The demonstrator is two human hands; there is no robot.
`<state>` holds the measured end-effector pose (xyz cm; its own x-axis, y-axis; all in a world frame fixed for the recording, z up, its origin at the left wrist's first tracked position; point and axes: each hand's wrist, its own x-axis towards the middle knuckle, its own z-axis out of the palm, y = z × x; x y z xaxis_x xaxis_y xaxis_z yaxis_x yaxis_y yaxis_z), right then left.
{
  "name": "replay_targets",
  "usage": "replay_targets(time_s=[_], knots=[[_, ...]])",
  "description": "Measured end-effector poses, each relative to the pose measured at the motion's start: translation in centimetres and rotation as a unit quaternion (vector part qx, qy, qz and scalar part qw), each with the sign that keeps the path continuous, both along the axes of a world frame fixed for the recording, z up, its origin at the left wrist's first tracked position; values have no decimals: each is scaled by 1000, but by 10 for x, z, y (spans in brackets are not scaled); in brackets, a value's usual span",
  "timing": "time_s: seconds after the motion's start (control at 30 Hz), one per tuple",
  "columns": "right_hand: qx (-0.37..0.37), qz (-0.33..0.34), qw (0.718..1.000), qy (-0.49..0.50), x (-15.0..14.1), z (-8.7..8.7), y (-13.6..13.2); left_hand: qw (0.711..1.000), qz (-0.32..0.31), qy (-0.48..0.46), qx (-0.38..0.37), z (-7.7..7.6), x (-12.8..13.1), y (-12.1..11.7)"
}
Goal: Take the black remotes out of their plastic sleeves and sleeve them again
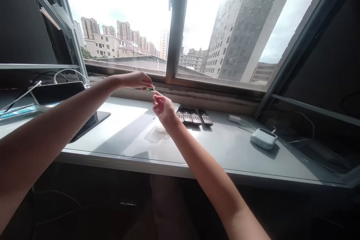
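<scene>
Both my hands meet in the air above the desk, near the window. My left hand (pixel 137 80) is closed, with its fingertips pinching a small green object (pixel 150 89) too small to make out. Just below and to the right, my right hand (pixel 164 108) is closed too, its thumb and finger at the end of the green object; whether it grips that or something else is unclear. Below my right hand lies a small whitish, partly see-through item (pixel 162 129). Several black remote controls (pixel 192 116) lie side by side to its right, one slightly apart.
A white rounded box-like device (pixel 263 138) with a cable sits at the right, near a white charger plug (pixel 234 119). On the left are a dark-screened tablet (pixel 57 93), a power strip (pixel 19 111) and a black flat pad (pixel 94 125). A window frame (pixel 171 45) bounds the back.
</scene>
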<state>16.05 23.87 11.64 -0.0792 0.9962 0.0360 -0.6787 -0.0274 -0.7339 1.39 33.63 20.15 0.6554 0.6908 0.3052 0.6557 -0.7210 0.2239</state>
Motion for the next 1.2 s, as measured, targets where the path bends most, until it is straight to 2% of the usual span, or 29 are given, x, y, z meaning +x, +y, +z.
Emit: replay_targets(time_s=[0.13, 0.23, 0.33, 0.4, 0.47, 0.6, 0.7, 0.87, 1.0, 1.1, 1.2], knots=[[-9, 8, 988, 153, -9, 7, -26, 995, -35, 74, -48, 33, 17, -5], [-8, 31, 974, 225, -17, 4, -44, 986, 6, 95, -140, 44, 25, -7], [19, 48, 968, 244, -24, -6, -55, 966, 65, 117, -222, 47, 28, -8], [36, 54, 966, 249, -28, -15, -60, 955, 88, 102, -264, 46, 26, -8], [24, 71, 959, 272, -32, -24, -63, 949, 80, 107, -285, 42, 23, -7], [-27, 87, 953, 290, -35, -33, -67, 937, -30, 257, -233, 33, 18, -5], [-35, 90, 952, 289, -36, -36, -70, 932, -46, 301, -195, 28, 16, -7], [-10, 95, 948, 304, -35, -44, -72, 957, -7, 245, -156, 31, 9, -25], [4, 91, 935, 344, -33, -51, -74, 968, 14, 194, -160, 28, -1, -37], [2, 83, 923, 377, -32, -53, -77, 973, -3, 124, -193, 15, -10, -37], [0, 76, 921, 382, -30, -53, -82, 963, -33, 24, -266, -6, -21, -34]])
